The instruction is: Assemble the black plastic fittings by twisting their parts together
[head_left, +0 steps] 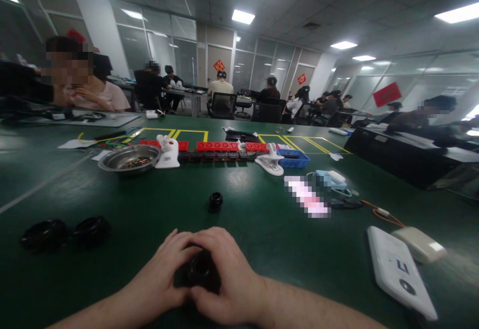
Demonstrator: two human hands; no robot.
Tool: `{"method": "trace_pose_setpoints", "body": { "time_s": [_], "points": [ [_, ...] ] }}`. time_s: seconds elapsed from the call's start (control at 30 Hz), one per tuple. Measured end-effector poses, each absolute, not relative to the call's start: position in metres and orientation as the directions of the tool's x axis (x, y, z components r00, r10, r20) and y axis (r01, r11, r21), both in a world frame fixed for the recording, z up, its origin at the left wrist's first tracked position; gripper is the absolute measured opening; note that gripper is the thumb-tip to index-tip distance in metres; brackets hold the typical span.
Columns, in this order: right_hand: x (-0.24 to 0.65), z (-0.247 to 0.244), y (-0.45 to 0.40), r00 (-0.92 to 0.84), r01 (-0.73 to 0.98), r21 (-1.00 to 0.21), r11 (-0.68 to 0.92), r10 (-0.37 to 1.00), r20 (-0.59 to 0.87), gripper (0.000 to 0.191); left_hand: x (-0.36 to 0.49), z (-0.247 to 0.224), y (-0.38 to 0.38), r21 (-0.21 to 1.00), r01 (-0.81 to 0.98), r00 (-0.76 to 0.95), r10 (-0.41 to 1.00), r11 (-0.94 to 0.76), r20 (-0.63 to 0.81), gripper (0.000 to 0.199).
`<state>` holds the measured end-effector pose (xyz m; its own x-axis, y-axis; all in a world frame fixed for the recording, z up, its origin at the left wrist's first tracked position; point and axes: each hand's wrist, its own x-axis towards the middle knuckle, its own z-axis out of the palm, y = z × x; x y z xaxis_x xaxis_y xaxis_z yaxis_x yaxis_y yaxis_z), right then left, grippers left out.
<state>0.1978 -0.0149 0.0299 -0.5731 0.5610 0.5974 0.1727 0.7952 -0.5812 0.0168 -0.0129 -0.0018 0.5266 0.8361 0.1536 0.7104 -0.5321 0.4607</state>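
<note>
Both my hands are curved around a black ring-shaped piece (202, 269) at the near middle of the green table. My left hand (168, 264) wraps its left side, and my right hand (234, 279) covers its right side. The fingertips meet at the far side and the thumbs come close together at the near side. Part of the piece is hidden by my fingers. A smaller black ring (216, 202) stands just beyond my hands. Off to the left lie a large black ring (45, 235) and a medium black ring (92, 230), side by side.
Farther back on the green table (149, 204) are a metal bowl (112, 162) with small parts, red blocks in a row (217, 146), white clips (271, 159) and a blue tray (299, 162). A white device (400, 269) and a cream box (421, 243) lie at right. Several people sit beyond.
</note>
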Motion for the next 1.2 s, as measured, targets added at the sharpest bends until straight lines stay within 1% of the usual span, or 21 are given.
{"method": "trace_pose_setpoints", "body": {
  "time_s": [0.13, 0.23, 0.33, 0.43, 0.5, 0.6, 0.7, 0.83, 0.9, 0.97, 1.03, 1.1, 1.2],
  "points": [
    [0.1976, 0.0267, -0.0144, -0.509, 0.303, -0.613, 0.729, 0.668, 0.543, 0.056, 0.0165, -0.003, -0.0115, 0.461, 0.705, 0.544, 0.828, -0.54, 0.137, 0.041],
    [0.197, 0.0277, -0.0144, -0.548, 0.35, -0.621, 0.701, 0.691, 0.471, 0.051, 0.0167, -0.0042, -0.0122, 0.456, 0.711, 0.524, 0.836, -0.536, 0.165, 0.045],
    [0.1968, 0.0308, -0.0149, -0.593, 0.295, -0.626, 0.722, 0.652, 0.473, 0.048, 0.0162, -0.0045, -0.0131, 0.45, 0.709, 0.526, 0.833, -0.542, 0.173, 0.049],
    [0.1971, 0.0326, -0.0152, -0.615, 0.179, -0.619, 0.764, 0.579, 0.536, 0.051, 0.0156, -0.005, -0.0131, 0.46, 0.7, 0.536, 0.828, -0.546, 0.167, 0.053],
    [0.1974, 0.032, -0.015, -0.604, 0.141, -0.604, 0.785, 0.551, 0.576, 0.054, 0.0156, -0.0056, -0.0129, 0.463, 0.704, 0.528, 0.833, -0.538, 0.165, 0.052],
    [0.1978, 0.0286, -0.0143, -0.563, 0.18, -0.588, 0.789, 0.573, 0.596, 0.058, 0.0165, -0.0054, -0.0126, 0.462, 0.715, 0.517, 0.841, -0.525, 0.157, 0.045],
    [0.1979, 0.0257, -0.0142, -0.537, 0.268, -0.592, 0.76, 0.628, 0.563, 0.058, 0.0178, -0.003, -0.0127, 0.468, 0.71, 0.526, 0.838, -0.527, 0.146, 0.042],
    [0.1971, 0.0265, -0.0154, -0.531, 0.34, -0.608, 0.717, 0.68, 0.505, 0.048, 0.0193, 0.0003, -0.0138, 0.46, 0.723, 0.515, 0.846, -0.515, 0.137, 0.043],
    [0.1969, 0.0276, -0.016, -0.543, 0.313, -0.612, 0.727, 0.665, 0.512, 0.044, 0.0198, 0.0011, -0.0143, 0.452, 0.728, 0.513, 0.847, -0.515, 0.14, 0.047],
    [0.1971, 0.0279, -0.0161, -0.561, 0.235, -0.603, 0.762, 0.613, 0.557, 0.048, 0.0198, 0.0013, -0.0145, 0.452, 0.724, 0.516, 0.844, -0.521, 0.146, 0.049],
    [0.1976, 0.0275, -0.0156, -0.57, 0.171, -0.586, 0.792, 0.565, 0.597, 0.054, 0.0196, 0.0013, -0.0142, 0.459, 0.718, 0.519, 0.842, -0.523, 0.147, 0.047],
    [0.1979, 0.0268, -0.015, -0.552, 0.169, -0.579, 0.797, 0.564, 0.614, 0.056, 0.0195, 0.0014, -0.0138, 0.464, 0.717, 0.52, 0.842, -0.52, 0.14, 0.043],
    [0.1974, 0.0269, -0.015, -0.51, 0.244, -0.598, 0.763, 0.626, 0.59, 0.053, 0.02, 0.0019, -0.0136, 0.465, 0.72, 0.521, 0.844, -0.515, 0.127, 0.04]
  ]
}}
